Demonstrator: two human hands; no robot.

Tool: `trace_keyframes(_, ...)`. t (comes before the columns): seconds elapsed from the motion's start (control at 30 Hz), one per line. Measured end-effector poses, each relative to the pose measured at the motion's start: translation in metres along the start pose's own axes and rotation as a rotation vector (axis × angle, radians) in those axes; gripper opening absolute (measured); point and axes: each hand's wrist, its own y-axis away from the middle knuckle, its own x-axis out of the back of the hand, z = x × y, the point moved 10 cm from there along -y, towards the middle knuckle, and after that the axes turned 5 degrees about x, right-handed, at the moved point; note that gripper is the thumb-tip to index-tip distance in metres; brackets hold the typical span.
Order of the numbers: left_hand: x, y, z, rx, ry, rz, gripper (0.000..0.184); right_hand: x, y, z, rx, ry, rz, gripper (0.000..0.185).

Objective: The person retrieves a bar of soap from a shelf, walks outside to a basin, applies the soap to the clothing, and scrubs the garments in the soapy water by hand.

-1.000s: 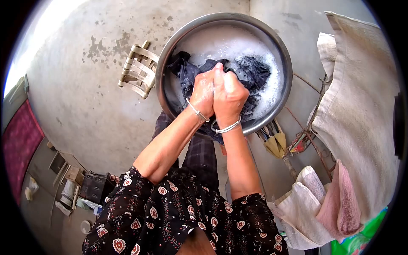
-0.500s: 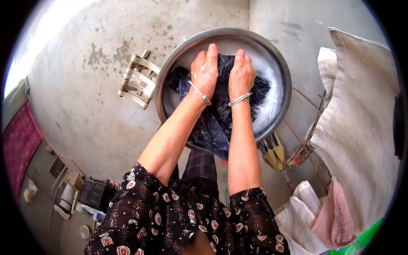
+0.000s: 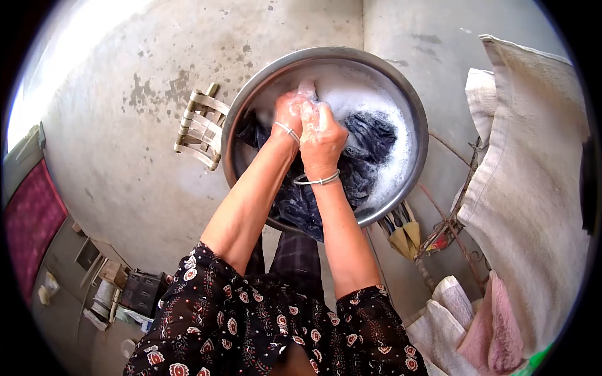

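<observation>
A dark, wet piece of cloth (image 3: 371, 133) lies bunched in a large metal basin (image 3: 324, 53) of soapy water. White suds (image 3: 401, 141) float around it, thickest on the right side. My left hand (image 3: 292, 111) is closed on the cloth left of the basin's middle, its fingers partly hidden by foam and by my other hand. Pressed against it from the right, my right hand (image 3: 323, 136) makes a fist on the same cloth, with suds over the knuckles. A thin bangle circles each wrist. Part of the cloth drapes toward the basin's near rim beneath my forearms.
Left of the basin stands a small stool with woven straps (image 3: 202, 128). Pale towels (image 3: 533, 188) and a pink towel (image 3: 498, 332) hang at the right beside a rusty metal frame (image 3: 448, 222). A black crate (image 3: 143, 292) sits at lower left on the concrete floor.
My hands were apart, holding cloth up between them; now they are pressed together, lower in the suds. The right hand moved left and nearer me. More foam and water show at the far side.
</observation>
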Motion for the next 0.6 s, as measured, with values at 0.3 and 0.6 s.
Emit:
trace_keyframes(0.3,-0.013,0.036,0.013,-0.235,-0.152,-0.022,0.031,0.028,0.008,-0.004,-0.016,0.038,0.117,0.027)
trace_keyframes(0.6,0.004,0.018,-0.025,0.053,0.227,-0.087,0.028,0.017,0.012,-0.012,-0.059,-0.018,0.007,0.03)
